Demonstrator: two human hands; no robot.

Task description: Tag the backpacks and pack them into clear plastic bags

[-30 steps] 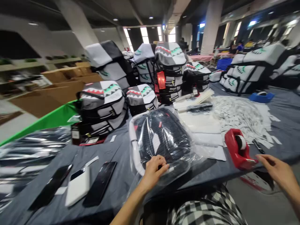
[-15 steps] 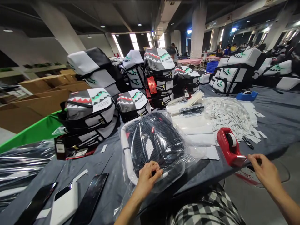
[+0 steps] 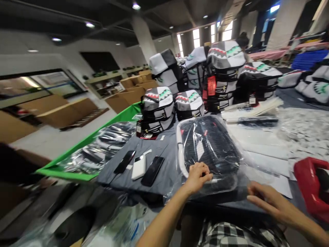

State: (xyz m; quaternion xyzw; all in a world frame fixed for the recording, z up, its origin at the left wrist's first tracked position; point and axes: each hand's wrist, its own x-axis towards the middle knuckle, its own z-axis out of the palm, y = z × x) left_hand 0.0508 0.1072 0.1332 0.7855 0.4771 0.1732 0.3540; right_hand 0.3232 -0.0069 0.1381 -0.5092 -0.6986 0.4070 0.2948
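A dark backpack with white edging (image 3: 181,147) lies flat on the table inside a clear plastic bag (image 3: 221,180). My left hand (image 3: 199,175) rests at the bag's near edge, its fingers curled and closed on the plastic. To the right of the bag, just off its near corner, hangs my right hand (image 3: 269,200), blurred by motion. Its fingers and thumb are drawn together; anything between them is too smeared to make out. A red tape dispenser (image 3: 305,181) stands at the right edge of the view, beyond my right hand.
Stacked backpacks (image 3: 159,106) line the table's far side. Left of the bag lie two black phones (image 3: 153,171) and a white device (image 3: 139,168). White sheets (image 3: 267,152) and a heap of white strips (image 3: 305,127) are at right. A green-rimmed bin (image 3: 82,176) adjoins the table's left.
My right hand has left the tape dispenser and come toward the bagged backpack. My left hand stays on the bag's edge. The view has swung to the left.
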